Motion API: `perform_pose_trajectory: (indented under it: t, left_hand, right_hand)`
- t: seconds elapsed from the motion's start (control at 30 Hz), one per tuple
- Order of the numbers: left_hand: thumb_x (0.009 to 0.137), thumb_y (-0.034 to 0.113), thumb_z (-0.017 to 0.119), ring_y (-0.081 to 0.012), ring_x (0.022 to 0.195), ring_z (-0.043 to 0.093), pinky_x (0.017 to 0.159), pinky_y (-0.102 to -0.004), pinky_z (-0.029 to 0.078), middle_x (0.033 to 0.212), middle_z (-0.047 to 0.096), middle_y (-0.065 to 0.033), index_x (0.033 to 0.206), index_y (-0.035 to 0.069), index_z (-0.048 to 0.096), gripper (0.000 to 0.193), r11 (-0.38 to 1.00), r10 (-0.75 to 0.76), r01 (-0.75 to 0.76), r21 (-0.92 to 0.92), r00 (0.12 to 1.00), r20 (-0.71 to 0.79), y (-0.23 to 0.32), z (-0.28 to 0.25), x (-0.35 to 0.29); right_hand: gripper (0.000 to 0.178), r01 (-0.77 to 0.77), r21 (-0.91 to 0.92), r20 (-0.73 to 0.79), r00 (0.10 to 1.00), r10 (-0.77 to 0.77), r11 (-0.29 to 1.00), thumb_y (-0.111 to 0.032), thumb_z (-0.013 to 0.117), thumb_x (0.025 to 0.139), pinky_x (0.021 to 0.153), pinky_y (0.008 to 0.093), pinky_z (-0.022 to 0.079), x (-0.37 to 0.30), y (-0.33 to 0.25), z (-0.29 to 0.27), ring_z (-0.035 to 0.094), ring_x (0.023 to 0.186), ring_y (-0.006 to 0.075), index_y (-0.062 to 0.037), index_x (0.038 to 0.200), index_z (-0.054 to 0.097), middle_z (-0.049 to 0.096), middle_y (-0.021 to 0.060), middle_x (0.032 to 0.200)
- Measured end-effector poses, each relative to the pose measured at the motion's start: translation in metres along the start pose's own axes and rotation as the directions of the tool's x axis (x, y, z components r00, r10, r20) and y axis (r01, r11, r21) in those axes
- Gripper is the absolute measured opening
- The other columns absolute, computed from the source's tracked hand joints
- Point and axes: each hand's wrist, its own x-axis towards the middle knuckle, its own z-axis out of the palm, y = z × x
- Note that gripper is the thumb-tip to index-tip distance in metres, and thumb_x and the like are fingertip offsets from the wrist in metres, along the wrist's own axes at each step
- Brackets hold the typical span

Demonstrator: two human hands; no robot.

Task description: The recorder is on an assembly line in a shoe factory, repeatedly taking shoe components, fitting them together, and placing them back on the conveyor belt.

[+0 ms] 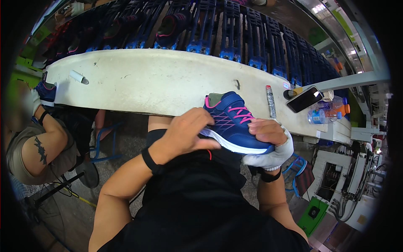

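A navy blue sneaker (235, 122) with pink laces, a strap and a white sole is held over the front edge of the bench, its toe toward the right. Grey-green stuffing (214, 99) shows in its collar. My bare left hand (187, 132) is at the heel, fingers curled against the side and thumb stretched along the sole. My right hand (275, 143), in a white glove with bare fingertips, is closed round the toe, with fingers on top of the upper.
A pale bench (159, 80) holds a small white tube (78, 77), a marker (270, 101), a phone (304, 99) and plastic bottles (323, 116). Behind it run blue racks (235, 38) carrying dark shoes (172, 28). Another person (48, 147) sits at the left near a sneaker (45, 91).
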Motion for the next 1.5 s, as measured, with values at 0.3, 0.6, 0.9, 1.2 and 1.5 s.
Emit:
perform_pose_trajectory:
  t: [0.3,0.6,0.9,1.2,1.5]
  left_hand:
    - [0.083,0.021,0.093,-0.0448,0.129,0.074,0.108,-0.0508,0.062,0.141,0.072,-0.0255,0.144,0.0,0.064,0.071,0.923,0.276,-0.3,0.242,0.953,0.127,0.004,-0.111,0.027]
    - [0.075,0.037,0.099,-0.0453,0.111,0.077,0.097,-0.0471,0.061,0.122,0.078,-0.023,0.139,0.004,0.068,0.079,0.979,-0.149,0.104,0.175,0.952,0.266,0.023,-0.118,0.094]
    - [0.068,0.029,0.105,-0.042,0.108,0.08,0.098,-0.0438,0.063,0.116,0.08,-0.0278,0.141,-0.004,0.066,0.089,0.92,-0.391,0.351,0.177,0.86,0.328,0.007,-0.147,0.109]
    - [0.07,0.032,0.104,-0.0437,0.102,0.081,0.096,-0.0444,0.065,0.108,0.081,-0.029,0.138,-0.004,0.067,0.086,0.927,-0.348,0.283,0.247,0.894,0.282,0.002,-0.14,0.111]
    - [0.079,0.034,0.097,-0.0465,0.082,0.078,0.078,-0.0522,0.062,0.085,0.078,-0.0242,0.113,-0.004,0.065,0.06,0.935,-0.081,-0.093,0.342,0.884,0.461,0.045,-0.108,0.145]
  right_hand:
    - [0.055,-0.33,0.747,-0.327,0.575,0.75,0.578,-0.055,0.05,0.119,0.105,0.052,0.059,-0.01,0.06,0.039,0.075,0.102,0.0308,-0.0031,0.115,0.069,0.076,0.0181,0.112]
    - [0.103,-0.212,0.391,0.041,0.976,0.214,0.896,-0.033,0.102,0.073,0.128,0.0471,0.042,0.094,0.034,0.067,0.059,0.149,0.0335,-0.0026,0.158,0.053,0.061,0.0198,0.16]
    - [0.054,0.097,0.851,-0.348,0.84,0.417,0.516,-0.045,0.073,0.105,0.106,0.0431,0.053,0.097,0.074,0.123,0.064,0.116,0.025,-0.008,0.14,0.054,0.064,0.0127,0.125]
    - [0.06,-0.174,0.707,-0.122,0.925,0.36,0.685,-0.05,0.071,0.107,0.114,0.0389,0.044,0.104,0.056,0.116,0.053,0.128,0.0197,-0.0087,0.146,0.051,0.053,0.0075,0.135]
    - [0.078,-0.184,0.719,-0.157,0.896,0.415,0.67,-0.06,0.08,0.099,0.124,0.0443,0.044,0.068,0.053,0.074,0.053,0.14,0.0267,-0.0118,0.151,0.047,0.051,0.0097,0.142]
